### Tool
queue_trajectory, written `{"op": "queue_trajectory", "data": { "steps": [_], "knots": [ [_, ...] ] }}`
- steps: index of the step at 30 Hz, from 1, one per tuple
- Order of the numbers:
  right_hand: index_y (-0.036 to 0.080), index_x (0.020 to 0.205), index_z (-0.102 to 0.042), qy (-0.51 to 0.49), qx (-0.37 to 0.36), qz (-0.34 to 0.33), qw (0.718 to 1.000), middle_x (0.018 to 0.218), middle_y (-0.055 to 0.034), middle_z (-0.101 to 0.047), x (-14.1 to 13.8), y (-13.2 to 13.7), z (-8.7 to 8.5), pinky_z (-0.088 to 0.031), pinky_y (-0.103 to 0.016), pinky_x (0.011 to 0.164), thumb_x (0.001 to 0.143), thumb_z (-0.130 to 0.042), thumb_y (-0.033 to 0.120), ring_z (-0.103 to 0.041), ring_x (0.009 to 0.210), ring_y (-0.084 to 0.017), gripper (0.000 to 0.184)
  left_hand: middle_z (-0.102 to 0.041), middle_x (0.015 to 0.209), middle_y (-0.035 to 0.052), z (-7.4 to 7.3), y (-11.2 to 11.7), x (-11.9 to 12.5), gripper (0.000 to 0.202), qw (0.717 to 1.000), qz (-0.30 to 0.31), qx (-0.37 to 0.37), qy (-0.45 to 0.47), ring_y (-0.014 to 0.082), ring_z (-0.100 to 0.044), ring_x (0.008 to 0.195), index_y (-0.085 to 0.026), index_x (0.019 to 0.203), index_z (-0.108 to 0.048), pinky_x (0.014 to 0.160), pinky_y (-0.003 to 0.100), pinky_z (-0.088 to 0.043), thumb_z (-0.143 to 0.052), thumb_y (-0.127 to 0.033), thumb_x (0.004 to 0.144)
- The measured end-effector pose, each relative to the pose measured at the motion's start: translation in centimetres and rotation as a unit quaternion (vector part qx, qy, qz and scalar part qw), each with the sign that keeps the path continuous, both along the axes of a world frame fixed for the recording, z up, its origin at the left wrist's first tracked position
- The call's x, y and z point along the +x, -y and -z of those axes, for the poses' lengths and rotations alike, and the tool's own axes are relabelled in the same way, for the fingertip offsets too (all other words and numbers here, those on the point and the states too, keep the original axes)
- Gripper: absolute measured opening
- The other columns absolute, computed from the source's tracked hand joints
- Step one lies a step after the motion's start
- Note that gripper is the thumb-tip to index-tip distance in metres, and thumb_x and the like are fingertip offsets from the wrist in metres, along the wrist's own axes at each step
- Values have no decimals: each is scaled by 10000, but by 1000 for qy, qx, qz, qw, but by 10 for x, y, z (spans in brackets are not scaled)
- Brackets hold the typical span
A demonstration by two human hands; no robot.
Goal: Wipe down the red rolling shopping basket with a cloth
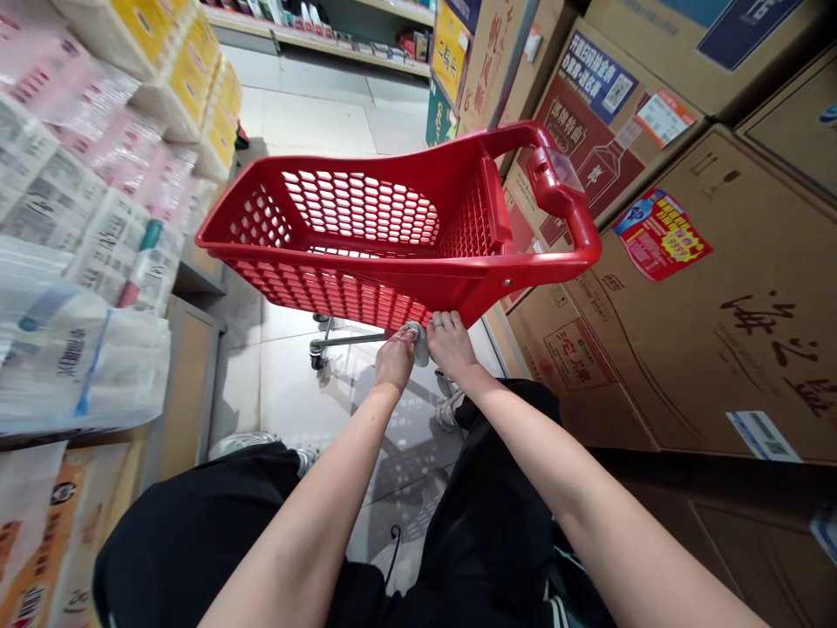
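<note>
A red plastic shopping cart basket (366, 218) with a perforated wall and a red handle (562, 201) stands in the aisle in front of me. Under its near end, both my hands meet at a small grey part (418, 342) of the cart's frame. My left hand (395, 358) is closed in a fist beside that part. My right hand (448, 342) has its fingers curled over the same grey part, just below the basket's bottom edge. The basket holds nothing that I can see.
Packs of tissue and paper goods (85, 235) are stacked on the left shelf. Large brown cartons (719, 288) are piled on the right. A metal cart frame with a wheel (317, 351) stands on the pale tiled floor (314, 113), which runs ahead to a far shelf.
</note>
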State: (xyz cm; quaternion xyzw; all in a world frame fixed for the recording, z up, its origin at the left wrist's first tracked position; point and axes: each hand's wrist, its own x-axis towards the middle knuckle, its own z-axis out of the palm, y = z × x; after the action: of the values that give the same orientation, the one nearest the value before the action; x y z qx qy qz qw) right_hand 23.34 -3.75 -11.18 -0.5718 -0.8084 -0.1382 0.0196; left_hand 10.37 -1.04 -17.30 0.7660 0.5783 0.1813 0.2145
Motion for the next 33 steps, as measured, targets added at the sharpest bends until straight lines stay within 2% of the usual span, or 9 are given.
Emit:
{"op": "queue_trajectory", "data": {
  "steps": [3,9,11,14,16,21,26,30,33],
  "knots": [
    [-1,1139,-628,8,5,0,1000,1128,-215,-615,-1,-4,-2,-338,-440,1019,942,-393,109,-490,1063,-271,326,-664,1214,142,1,3,-3,367,999,-35,12,19,236,-629,1103,-126,1146,-667,959,300,-444,-394,-158,904],
    [-7,1083,-656,23,15,-5,1000,1090,-210,-623,-3,-24,-8,-343,-434,1006,917,-433,98,-487,1060,-279,297,-720,934,153,11,-2,-20,316,973,-208,-1,104,267,-666,875,-113,979,-698,824,345,-474,-424,-234,879],
    [-6,1084,-658,26,17,-6,999,1095,-211,-623,-3,-30,-8,-336,-436,1011,915,-430,90,-488,1062,-278,300,-714,889,148,16,-8,-23,350,962,-234,0,139,256,-660,827,-107,961,-691,795,349,-481,-388,-271,897],
    [-9,1085,-658,29,14,-1,999,1114,-219,-620,-1,-37,-6,-320,-440,1025,912,-428,84,-483,1078,-278,302,-713,935,131,24,-20,-18,363,964,-209,5,162,232,-655,862,-121,957,-692,821,336,-493,-376,-291,909],
    [-12,1078,-660,34,12,1,999,1115,-219,-618,-1,-41,-5,-318,-437,1024,910,-431,84,-480,1081,-280,300,-707,1043,120,30,-28,-11,317,973,-166,10,160,223,-642,984,-141,983,-700,906,327,-480,-422,-266,895],
    [-2,1062,-662,41,8,1,999,1117,-214,-613,1,-48,-3,-327,-425,1007,911,-430,93,-476,1073,-283,293,-623,1283,153,44,-41,-7,372,992,-81,10,97,271,-557,1211,-124,1202,-643,1067,408,-387,-468,-196,881],
    [-1,1122,-638,33,-1,1,999,1110,-209,-610,1,-50,-2,-325,-430,1008,913,-415,91,-478,1060,-282,319,-619,1267,204,43,-46,-21,442,997,-24,70,-4,281,-563,1204,-67,1286,-585,1062,391,-385,-346,-231,953],
    [-15,1164,-610,24,-7,-5,1000,1133,-213,-600,0,-50,1,-310,-433,1030,916,-399,88,-476,1069,-276,341,-647,1209,163,38,-44,-16,423,996,-10,90,24,263,-600,1126,-119,1222,-633,1026,368,-413,-348,-291,962],
    [-25,1166,-604,22,-7,-6,1000,1142,-220,-599,-1,-52,3,-304,-440,1041,922,-381,89,-474,1076,-278,349,-621,1257,137,43,-42,-5,410,996,-42,67,42,243,-611,1093,-152,1229,-628,986,335,-435,-349,-275,955]
  ]
}}
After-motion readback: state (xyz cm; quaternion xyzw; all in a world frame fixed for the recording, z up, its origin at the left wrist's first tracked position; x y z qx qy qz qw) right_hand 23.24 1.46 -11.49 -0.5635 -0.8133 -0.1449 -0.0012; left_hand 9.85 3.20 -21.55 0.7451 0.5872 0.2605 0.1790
